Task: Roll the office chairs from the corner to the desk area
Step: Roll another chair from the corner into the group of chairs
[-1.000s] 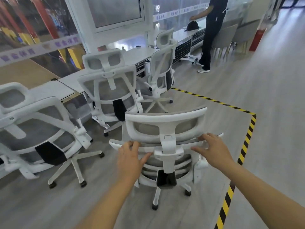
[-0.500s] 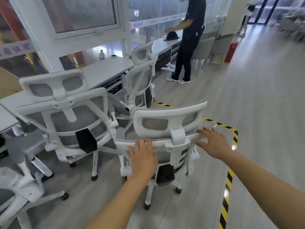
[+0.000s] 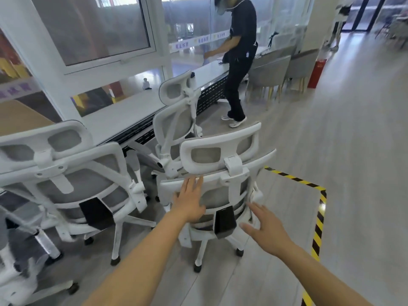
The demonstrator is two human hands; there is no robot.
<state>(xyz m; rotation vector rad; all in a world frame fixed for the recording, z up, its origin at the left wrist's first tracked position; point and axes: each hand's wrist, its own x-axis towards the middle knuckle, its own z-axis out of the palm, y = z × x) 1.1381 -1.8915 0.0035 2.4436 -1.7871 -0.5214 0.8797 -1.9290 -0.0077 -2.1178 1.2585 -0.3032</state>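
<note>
The straight fingers (image 3: 195, 184) of our left hand (image 3: 189, 204) press flat on the backrest of the office chair (image 3: 217, 196) directly ahead, our right hand (image 3: 266, 227) is spread just beside its right edge, and the desk (image 3: 132, 107) runs beyond, ahead and leftward.

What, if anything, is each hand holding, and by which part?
Nothing is gripped. The left hand lies flat against the chair backrest, fingers straight; the right hand is open beside its lower right side.
</note>
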